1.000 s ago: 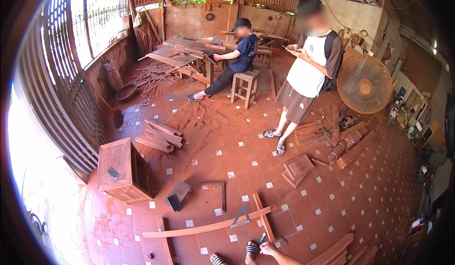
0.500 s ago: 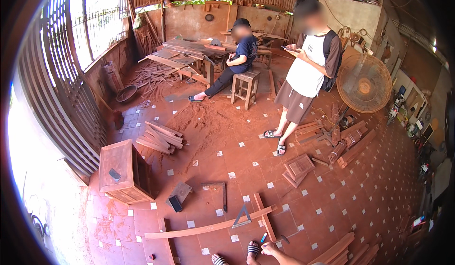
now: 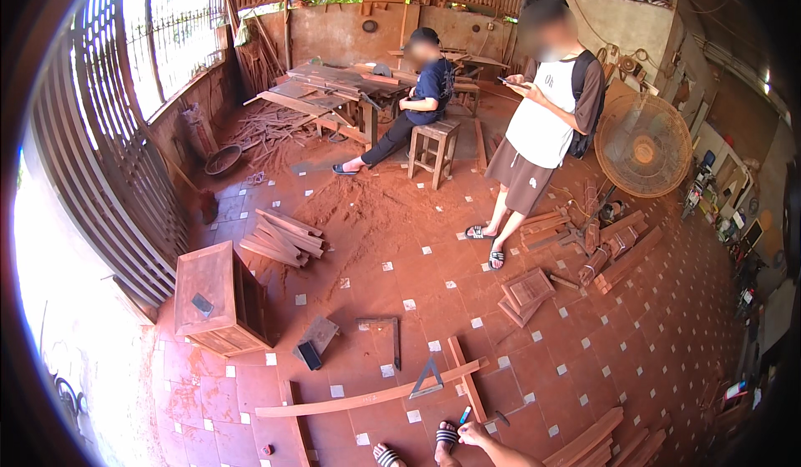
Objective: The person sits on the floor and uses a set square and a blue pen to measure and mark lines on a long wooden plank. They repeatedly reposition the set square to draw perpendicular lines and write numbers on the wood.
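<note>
My right hand (image 3: 474, 434) reaches in from the lower edge, its fingers closed, beside my sandalled foot (image 3: 446, 437). Right at its fingertips is a small slim blue object (image 3: 465, 415); whether it is held or lies on the floor, I cannot tell. A long wooden strip (image 3: 359, 402) lies just ahead, crossing a shorter wooden bar (image 3: 467, 379) on the right and another bar (image 3: 295, 425) on the left. A triangular set square (image 3: 427, 383) rests on the long strip. Close to my hand on the right lies a small dark tool (image 3: 501, 418). My left hand is out of view.
An L-shaped square (image 3: 388, 333), a small wooden cabinet (image 3: 204, 292) and stacked boards (image 3: 588, 442) lie around. One person sits on a stool (image 3: 434, 141); another stands by a large fan (image 3: 642, 150). Wood pieces (image 3: 284, 240) lie farther off.
My right hand has shifted very slightly upward in the picture, still closed. The view has moved a little; the wooden pieces and the set square stay in place.
</note>
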Tool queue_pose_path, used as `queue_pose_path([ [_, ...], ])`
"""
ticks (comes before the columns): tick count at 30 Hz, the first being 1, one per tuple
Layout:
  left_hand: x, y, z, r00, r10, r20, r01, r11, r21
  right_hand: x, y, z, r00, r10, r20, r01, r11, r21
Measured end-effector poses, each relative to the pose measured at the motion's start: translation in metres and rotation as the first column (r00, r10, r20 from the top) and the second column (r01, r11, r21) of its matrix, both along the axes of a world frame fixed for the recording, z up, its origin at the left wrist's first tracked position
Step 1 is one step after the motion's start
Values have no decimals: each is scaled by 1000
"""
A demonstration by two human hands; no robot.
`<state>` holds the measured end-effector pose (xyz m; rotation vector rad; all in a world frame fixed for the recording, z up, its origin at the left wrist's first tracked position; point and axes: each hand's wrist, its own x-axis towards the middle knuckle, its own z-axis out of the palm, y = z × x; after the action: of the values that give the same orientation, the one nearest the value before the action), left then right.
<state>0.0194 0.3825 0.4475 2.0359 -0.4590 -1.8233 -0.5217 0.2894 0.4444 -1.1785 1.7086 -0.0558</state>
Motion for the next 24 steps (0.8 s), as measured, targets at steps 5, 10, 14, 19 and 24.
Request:
queue_pose_path([
  [5,1,-3,7,994,-89,61,92,994,-50,15,-22,53,990,-25,-142,28,999,24],
  [10,-4,-24,9,986,-142,90,146,988,-46,0,-20,73,967,-250,-48,247,968,-52],
  [14,-15,-53,25,980,-160,117,167,985,-46,-34,2,29,935,-329,128,338,940,-47],
  [19,-46,-109,54,976,-175,132,185,980,-73,-83,-5,-4,848,-518,108,489,846,213],
  [24,-94,-156,66,953,-232,195,251,965,-79,-127,-35,41,960,-223,-171,257,943,210],
])
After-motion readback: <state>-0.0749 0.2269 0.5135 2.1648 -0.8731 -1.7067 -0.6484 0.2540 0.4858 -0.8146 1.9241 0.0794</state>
